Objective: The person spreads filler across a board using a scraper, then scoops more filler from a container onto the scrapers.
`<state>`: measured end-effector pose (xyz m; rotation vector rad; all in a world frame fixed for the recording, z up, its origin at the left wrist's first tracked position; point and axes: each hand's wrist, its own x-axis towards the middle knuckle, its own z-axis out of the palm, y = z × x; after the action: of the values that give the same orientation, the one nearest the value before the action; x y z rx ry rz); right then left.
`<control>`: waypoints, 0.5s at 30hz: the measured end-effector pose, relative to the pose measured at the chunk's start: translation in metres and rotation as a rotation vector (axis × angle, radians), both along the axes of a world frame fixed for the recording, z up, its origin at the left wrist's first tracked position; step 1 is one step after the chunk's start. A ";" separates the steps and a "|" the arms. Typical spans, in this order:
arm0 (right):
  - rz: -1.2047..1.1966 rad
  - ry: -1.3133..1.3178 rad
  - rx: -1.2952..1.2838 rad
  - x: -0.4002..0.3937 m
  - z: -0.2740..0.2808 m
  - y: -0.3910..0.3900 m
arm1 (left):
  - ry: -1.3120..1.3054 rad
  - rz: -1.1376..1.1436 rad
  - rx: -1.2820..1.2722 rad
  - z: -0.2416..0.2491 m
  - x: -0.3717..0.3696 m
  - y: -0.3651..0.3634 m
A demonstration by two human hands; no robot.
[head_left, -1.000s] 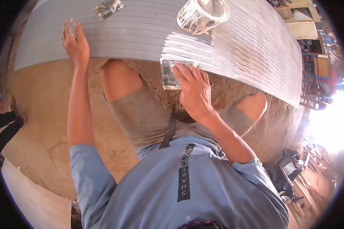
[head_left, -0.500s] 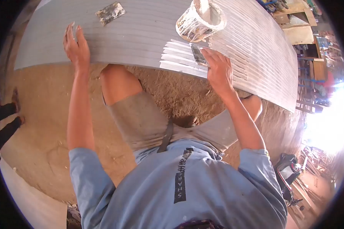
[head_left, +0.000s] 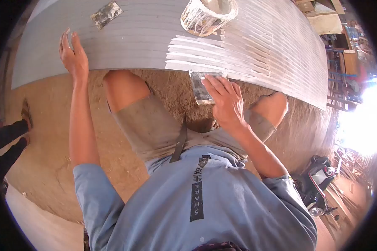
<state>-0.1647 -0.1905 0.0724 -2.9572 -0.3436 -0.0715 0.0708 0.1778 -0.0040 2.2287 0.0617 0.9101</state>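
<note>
My right hand (head_left: 227,102) is closed on a flat, rectangular scraper (head_left: 202,91) smeared with grey and white, held over the near edge of a long grey panel (head_left: 134,46). White paste (head_left: 188,53) lies in stripes across the panel just beyond it. My left hand (head_left: 74,57) is at the panel's left part with its fingers apart, holding nothing. Farther back on the panel stands a paste-crusted bucket (head_left: 192,19), its top cut off by the frame. A second smeared scraper (head_left: 107,15) lies flat at the upper left.
My knees are under the panel's near edge, above a bare earth floor (head_left: 50,167). Another person's legs (head_left: 12,134) show at the far left. A motorbike (head_left: 318,180) and wooden strips are at the lower right, with wooden pieces (head_left: 349,62) at the upper right.
My right hand has drawn the scraper from the paste stripes toward me, past the panel's near edge. The bucket and other scraper appear higher and farther left as the view shifted.
</note>
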 end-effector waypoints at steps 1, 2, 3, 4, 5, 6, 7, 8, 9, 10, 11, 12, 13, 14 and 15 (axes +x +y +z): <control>0.008 0.004 0.005 -0.001 0.002 0.000 | 0.007 -0.001 0.012 0.001 0.000 0.000; -0.005 0.000 0.028 0.000 0.001 0.000 | 0.017 -0.001 0.026 0.002 0.000 0.002; -0.002 -0.001 0.030 0.003 0.003 0.003 | 0.016 0.003 0.028 0.003 -0.001 0.002; 0.008 -0.029 0.036 0.009 0.006 0.008 | 0.027 0.017 0.044 0.002 -0.001 0.002; 0.016 -0.054 0.042 0.011 0.006 0.012 | 0.041 0.028 0.061 0.001 -0.003 0.002; 0.015 -0.049 0.044 0.011 0.003 0.015 | 0.046 0.028 0.063 0.000 -0.004 0.002; 0.024 -0.048 0.007 0.009 -0.001 0.018 | 0.049 0.013 0.031 0.001 -0.003 0.002; 0.036 -0.051 -0.032 0.009 -0.004 0.019 | 0.048 0.001 -0.004 0.002 -0.002 0.002; 0.045 -0.056 -0.032 0.008 -0.005 0.017 | 0.042 0.010 -0.005 0.002 -0.001 0.002; 0.043 -0.024 -0.018 0.002 -0.003 0.012 | 0.038 0.012 -0.002 0.001 0.000 0.002; 0.039 0.009 -0.003 -0.002 0.000 0.008 | 0.033 0.011 0.003 0.001 0.000 0.002; 0.023 0.054 0.051 0.004 0.010 0.007 | 0.019 0.023 0.002 -0.002 0.003 0.003; 0.037 0.041 0.052 0.018 0.019 0.012 | -0.015 -0.004 0.014 -0.006 0.006 0.005; 0.037 -0.013 0.071 0.033 0.028 0.021 | -0.042 -0.034 0.029 -0.009 0.007 0.008; 0.033 -0.060 0.092 0.044 0.030 0.030 | -0.042 -0.028 0.035 -0.008 0.005 0.007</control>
<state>-0.1207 -0.1608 0.1019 -2.8620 -0.3865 -0.1677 0.0759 0.1852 -0.0118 2.2357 -0.0053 0.9488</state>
